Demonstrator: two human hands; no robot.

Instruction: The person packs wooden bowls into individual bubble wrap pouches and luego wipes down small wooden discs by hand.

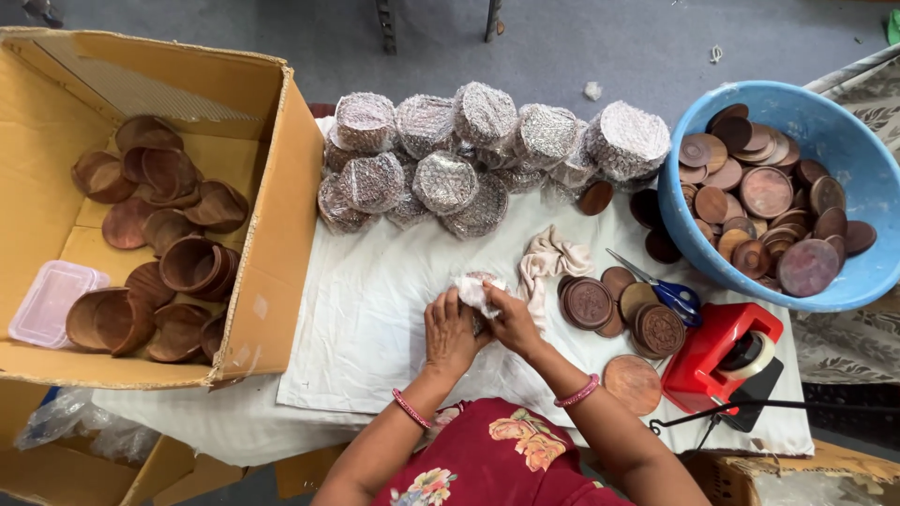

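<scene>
both hands closed on a cloth-covered round piece, near the table's front edge.
left hand [450, 330] and right hand [511, 319] clamp the white cloth [474, 289] around it; carved wooden discs [589, 303] lie just right.

Hands: two, the left hand [450, 330] and right hand [512, 319], showing at lower centre.
Cardboard box [281, 122]: one, sitting at the left.
Wooden bowls [192, 264] in it: about fourteen showing.
Plastic container [49, 302]: one, lying at far left.
Bubble-wrapped bundles [446, 182]: about fourteen, crowding upper centre.
Blue tub [867, 178]: one, at right, holding too many wooden discs [766, 191] to count.
Scissors [667, 290]: one pair.
Red tape dispenser [722, 361]: one.
Bangles [411, 409]: two, one circling each wrist.
</scene>
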